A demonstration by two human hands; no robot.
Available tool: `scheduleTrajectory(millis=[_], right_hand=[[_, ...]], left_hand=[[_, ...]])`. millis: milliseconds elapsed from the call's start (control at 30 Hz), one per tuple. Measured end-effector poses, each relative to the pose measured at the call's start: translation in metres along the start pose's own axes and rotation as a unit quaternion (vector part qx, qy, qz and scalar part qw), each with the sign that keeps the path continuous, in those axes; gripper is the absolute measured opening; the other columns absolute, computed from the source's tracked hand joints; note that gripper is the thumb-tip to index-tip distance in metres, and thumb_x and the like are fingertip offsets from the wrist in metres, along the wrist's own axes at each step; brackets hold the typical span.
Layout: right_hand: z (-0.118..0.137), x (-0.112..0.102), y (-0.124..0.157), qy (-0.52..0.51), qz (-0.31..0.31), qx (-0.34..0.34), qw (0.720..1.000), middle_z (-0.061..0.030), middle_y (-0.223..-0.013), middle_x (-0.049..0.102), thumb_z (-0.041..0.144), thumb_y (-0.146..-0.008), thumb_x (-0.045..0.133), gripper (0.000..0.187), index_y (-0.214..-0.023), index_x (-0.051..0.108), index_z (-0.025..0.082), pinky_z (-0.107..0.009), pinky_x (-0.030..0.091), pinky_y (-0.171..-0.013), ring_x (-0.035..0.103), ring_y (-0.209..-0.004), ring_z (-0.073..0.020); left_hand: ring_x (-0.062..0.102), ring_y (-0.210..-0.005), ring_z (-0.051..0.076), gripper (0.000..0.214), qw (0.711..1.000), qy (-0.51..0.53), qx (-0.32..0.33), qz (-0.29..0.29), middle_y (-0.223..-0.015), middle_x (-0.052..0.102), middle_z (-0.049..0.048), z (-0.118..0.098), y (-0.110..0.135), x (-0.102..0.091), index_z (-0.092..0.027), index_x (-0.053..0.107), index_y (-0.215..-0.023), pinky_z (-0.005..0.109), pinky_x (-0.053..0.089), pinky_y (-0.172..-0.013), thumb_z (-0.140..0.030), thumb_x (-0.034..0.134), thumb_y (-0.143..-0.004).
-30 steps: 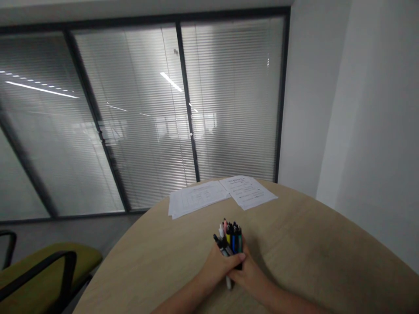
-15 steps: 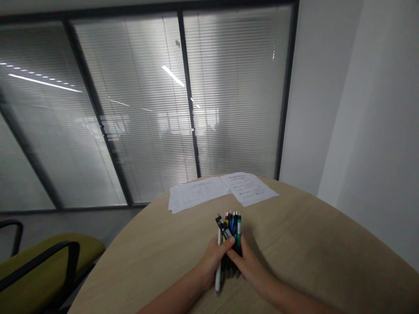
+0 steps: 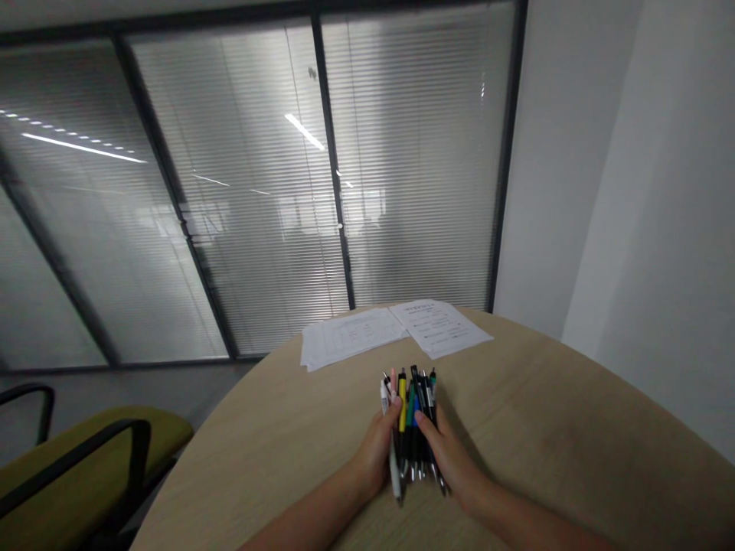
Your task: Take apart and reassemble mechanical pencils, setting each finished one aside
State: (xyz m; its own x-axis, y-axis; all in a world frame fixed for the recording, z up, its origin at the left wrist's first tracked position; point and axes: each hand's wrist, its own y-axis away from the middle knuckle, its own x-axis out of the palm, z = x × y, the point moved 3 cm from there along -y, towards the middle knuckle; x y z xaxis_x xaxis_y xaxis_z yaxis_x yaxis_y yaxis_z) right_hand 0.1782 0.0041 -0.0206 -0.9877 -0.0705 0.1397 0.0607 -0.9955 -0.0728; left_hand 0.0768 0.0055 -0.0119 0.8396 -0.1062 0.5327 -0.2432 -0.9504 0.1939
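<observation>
- Both hands seem to be working at the step of holding a bundle of pens (image 3: 412, 430) together; the pens are sitting between the palms, low over the near part of the bench (image 3: 269, 459).
- The next move, as I judge it, is calling for even pressure from both sides, since the pens are leaning at different angles.
- The left hand (image 3: 374, 450) is clamping the left flank, its thumb lying over the front by the white pen (image 3: 394, 468) and near the yellow pen (image 3: 402, 405).
- The right hand (image 3: 453, 455) is clamping the other flank, its thumb pressing on the front of the black pens (image 3: 422, 394).
- The fingers of both hands are closing round the bundle; behind the pens they are hiding, so I cannot tell how far they are curling.
- Whether the lower tips are touching the bench, I cannot tell.
- Printed papers (image 3: 353, 337) are lying beyond the pens, well apart from the hands.
</observation>
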Motion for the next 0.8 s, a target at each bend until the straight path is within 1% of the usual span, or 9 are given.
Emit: scheduleTrajectory(millis=[100, 167, 233, 300, 367, 500, 600, 700, 800], right_hand=[[0.002, -0.001, 0.0, 0.01, -0.019, -0.009, 1.0, -0.0097, -0.115, 0.057, 0.041, -0.074, 0.05, 0.052, -0.121, 0.042, 0.019, -0.036, 0.04, -0.093, 0.05, -0.112, -0.0227], [0.003, -0.001, 0.0, 0.024, -0.024, -0.014, 0.999, -0.0099, -0.117, 0.056, 0.042, -0.073, 0.05, 0.053, -0.12, 0.042, 0.019, -0.035, 0.041, -0.092, 0.05, -0.111, -0.0227], [0.005, 0.0, 0.0, 0.041, -0.021, -0.016, 0.999, -0.0099, -0.113, 0.058, 0.044, -0.073, 0.049, 0.05, -0.116, 0.046, 0.018, -0.035, 0.041, -0.092, 0.052, -0.109, -0.0224], [0.006, 0.002, -0.001, 0.056, -0.017, -0.014, 0.998, -0.0096, -0.107, 0.061, 0.045, -0.075, 0.046, 0.045, -0.11, 0.05, 0.018, -0.034, 0.041, -0.091, 0.055, -0.103, -0.0218], [0.007, 0.003, -0.002, 0.071, -0.022, -0.006, 0.997, -0.0091, -0.102, 0.063, 0.045, -0.078, 0.04, 0.04, -0.105, 0.053, 0.018, -0.033, 0.041, -0.09, 0.058, -0.099, -0.0205], [0.006, 0.004, -0.001, 0.091, -0.028, 0.012, 0.995, -0.0087, -0.094, 0.065, 0.046, -0.083, 0.027, 0.043, -0.096, 0.057, 0.018, -0.031, 0.044, -0.085, 0.06, -0.093, -0.019], [0.005, 0.004, -0.002, 0.115, -0.024, -0.02, 0.993, -0.0095, -0.095, 0.065, 0.045, -0.084, 0.027, 0.043, -0.095, 0.058, 0.018, -0.033, 0.045, -0.084, 0.06, -0.092, -0.0197], [0.003, 0.001, -0.003, 0.18, -0.061, -0.052, 0.98, -0.0126, -0.106, 0.061, 0.038, -0.082, 0.032, 0.041, -0.104, 0.057, 0.015, -0.037, 0.041, -0.092, 0.055, -0.103, -0.022], [0.001, -0.001, -0.004, 0.269, -0.087, -0.072, 0.957, -0.0129, -0.123, 0.051, 0.034, -0.08, 0.035, 0.04, -0.104, 0.061, 0.015, -0.042, 0.03, -0.101, 0.041, -0.119, -0.0259]], left_hand=[[0.063, -0.086, 0.027, 0.044, 1.0, 0.011, 0.013, -0.018, -0.091, 0.068, 0.0086, 0.002, 0.001, 0.002, -0.016, 0.056, -0.107, 0.036, 0.048, -0.076, -0.042, 0.065, -0.072], [0.064, -0.084, 0.026, 0.042, 0.999, 0.016, 0.021, -0.038, -0.087, 0.069, 0.0078, 0.003, 0.003, 0.005, -0.016, 0.057, -0.104, 0.035, 0.049, -0.074, -0.04, 0.067, -0.07], [0.064, -0.081, 0.026, 0.039, 0.998, 0.018, 0.026, -0.055, -0.081, 0.069, 0.0079, 0.005, 0.004, 0.008, -0.015, 0.058, -0.097, 0.034, 0.05, -0.072, -0.036, 0.07, -0.067], [0.064, -0.081, 0.026, 0.038, 0.998, 0.019, 0.024, -0.054, -0.08, 0.069, 0.0085, 0.006, 0.005, 0.011, -0.013, 0.058, -0.093, 0.034, 0.049, -0.072, -0.032, 0.074, -0.063], [0.064, -0.083, 0.026, 0.04, 0.999, 0.017, 0.017, -0.045, -0.081, 0.069, 0.0091, 0.007, 0.007, 0.014, -0.013, 0.058, -0.094, 0.034, 0.049, -0.075, -0.027, 0.075, -0.061], [0.063, -0.088, 0.026, 0.044, 0.999, 0.015, 0.019, -0.039, -0.084, 0.068, 0.0085, 0.007, 0.01, 0.016, -0.014, 0.057, -0.095, 0.034, 0.045, -0.083, -0.021, 0.077, -0.056], [0.062, -0.092, 0.027, 0.046, 0.999, 0.023, 0.03, -0.039, -0.086, 0.068, 0.0075, 0.008, 0.012, 0.018, -0.016, 0.057, -0.093, 0.035, 0.044, -0.086, -0.022, 0.079, -0.053], [0.061, -0.093, 0.026, 0.044, 0.999, 0.032, 0.018, -0.028, -0.089, 0.068, 0.0066, 0.009, 0.012, 0.02, -0.018, 0.056, -0.094, 0.035, 0.044, -0.086, -0.026, 0.078, -0.057], [0.064, -0.088, 0.025, 0.036, 0.998, 0.055, -0.03, -0.014, -0.084, 0.07, 0.0079, 0.012, 0.009, 0.019, -0.015, 0.056, -0.093, 0.034, 0.045, -0.084, -0.028, 0.073, -0.064]])
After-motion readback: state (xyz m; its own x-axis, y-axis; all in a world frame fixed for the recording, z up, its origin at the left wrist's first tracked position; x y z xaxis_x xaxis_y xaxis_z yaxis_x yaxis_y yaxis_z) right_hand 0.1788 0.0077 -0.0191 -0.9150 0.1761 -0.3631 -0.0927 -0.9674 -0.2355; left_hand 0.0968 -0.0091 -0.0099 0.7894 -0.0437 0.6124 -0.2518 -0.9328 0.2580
